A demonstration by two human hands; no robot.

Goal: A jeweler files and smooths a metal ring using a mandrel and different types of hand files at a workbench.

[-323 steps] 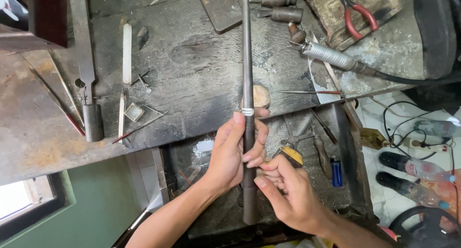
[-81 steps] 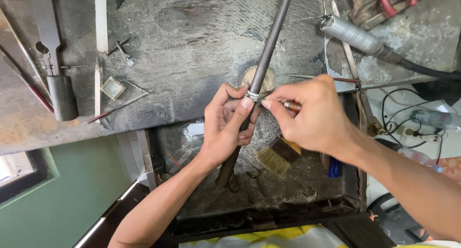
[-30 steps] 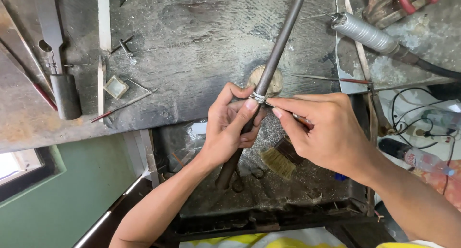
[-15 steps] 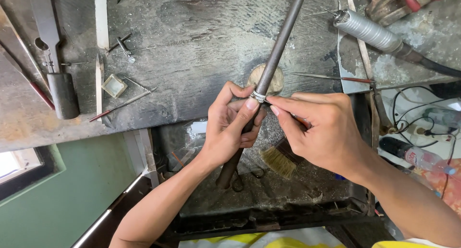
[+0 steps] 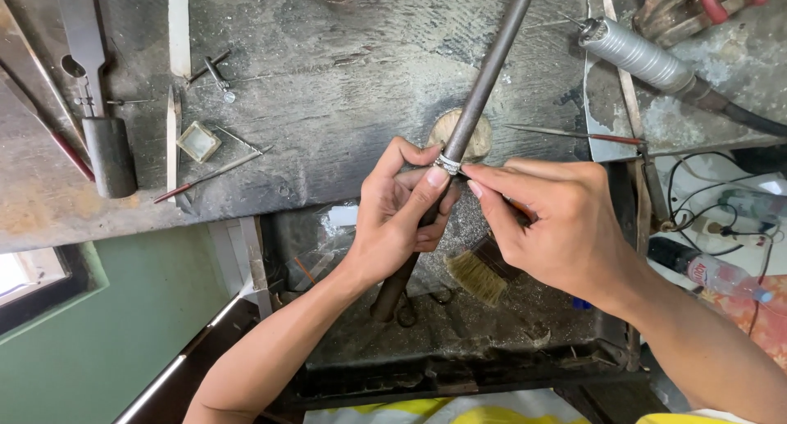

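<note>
Nearest the camera, the left hand (image 5: pixel 398 219) wraps the lower part of a long tapered steel mandrel (image 5: pixel 484 84), fingers closed around the shaft and the thumb pressed up against a small silver ring (image 5: pixel 448 164) seated on it. The right hand (image 5: pixel 549 223) comes in from the other side, fingers pinched together on a thin tool whose reddish handle only just shows behind the knuckles; its tip meets the ring. The step in hand looks like working the ring's surface while the mandrel holds it round. The next move seems to call for a steady grip by the left hand and a small turn of the shaft, so a fresh part of the band faces the tool.

The ring sits between the two thumbs, touching both hands. Just beneath them a bristle brush (image 5: pixel 479 272) lies in the dusty tray. Farther off, on the scarred table (image 5: pixel 328 79), lie a dark-handled flat tool (image 5: pixel 102 129), a small square dish (image 5: pixel 199 140) and a ribbed metal handpiece (image 5: pixel 635 55).
</note>
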